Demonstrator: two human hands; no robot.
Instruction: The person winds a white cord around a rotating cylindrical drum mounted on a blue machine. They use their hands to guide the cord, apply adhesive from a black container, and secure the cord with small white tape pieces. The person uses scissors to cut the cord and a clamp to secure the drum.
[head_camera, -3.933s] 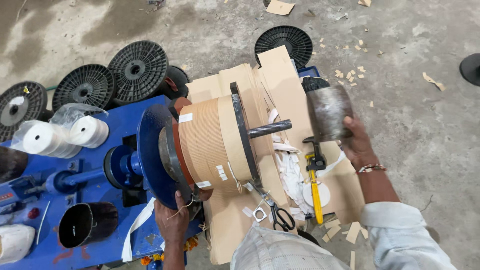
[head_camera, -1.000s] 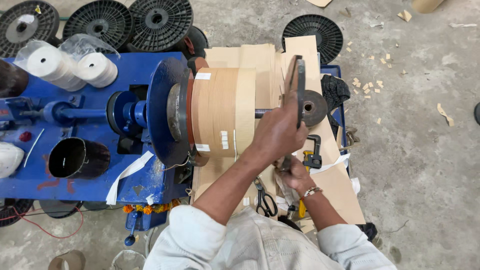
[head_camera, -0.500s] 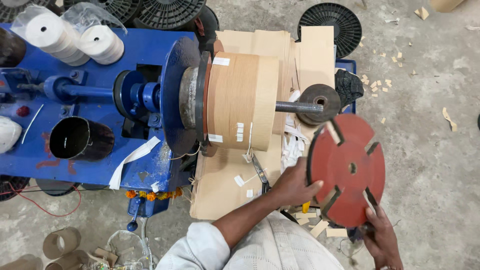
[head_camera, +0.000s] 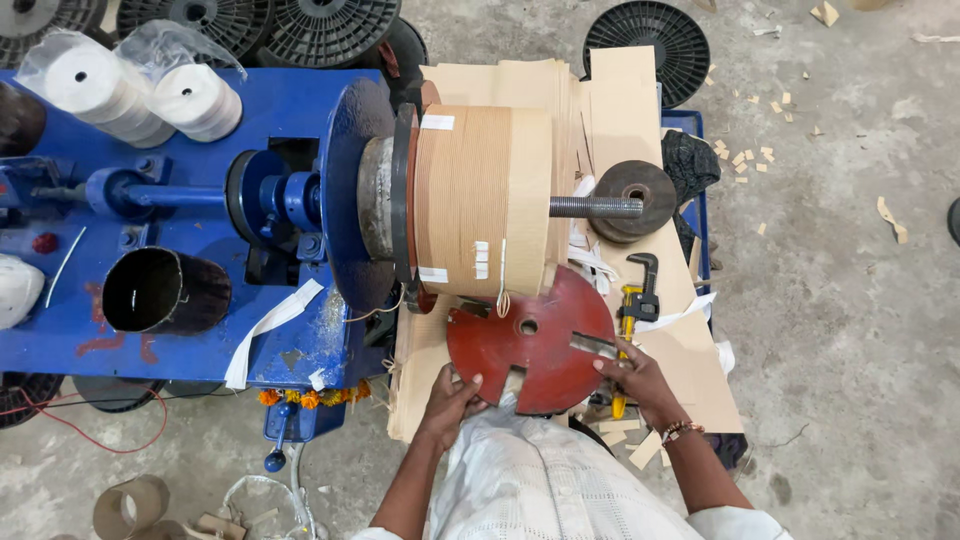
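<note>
A red slotted metal disc is held flat in front of me by both hands. My left hand grips its lower left rim, and my right hand grips its right edge. Just above it, a large tan paper-wrapped coil sits on the threaded shaft of a blue winding machine. A dark round metal piece lies by the shaft's end, on cardboard.
A yellow-handled pipe wrench lies on brown cardboard sheets. White tape rolls and a dark tube sit on the machine. Black spools rest on the concrete floor, with cardboard scraps at upper right.
The red disc came off the shaft, swung out to the right in my right hand, and is now back near the coil, held by both hands.
</note>
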